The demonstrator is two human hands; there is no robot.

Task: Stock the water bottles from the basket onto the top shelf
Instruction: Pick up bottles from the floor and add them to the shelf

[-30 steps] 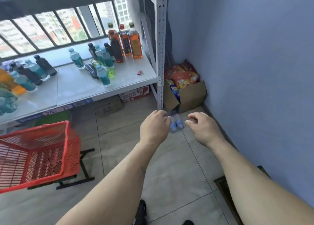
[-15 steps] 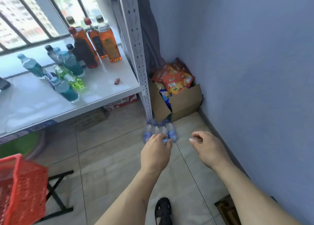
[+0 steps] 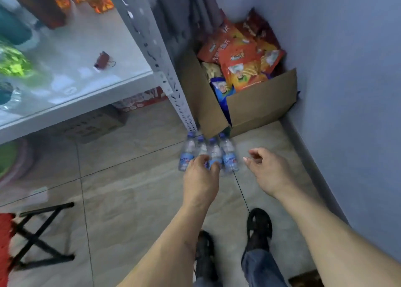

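Four bottles (image 3: 208,154) are gripped by the left hand (image 3: 200,174); the right hand (image 3: 268,170) hangs released. Shelving is not yet done.

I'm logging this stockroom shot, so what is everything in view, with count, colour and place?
water bottles: four, clear with blue caps, on the floor by the rack post
rack: one, grey-white, left
drinks: several, orange, teal and green, blurred, on the shelf
red object: one, small, on the shelf
box: one, brown cardboard, in the corner
snack bags: several, mostly orange, in the box
basket: one, red, lower left edge, on a black stand
wall: blue, right
shoes: two, black, bottom
left hand: grips the bottles
right hand: open, beside the bottles
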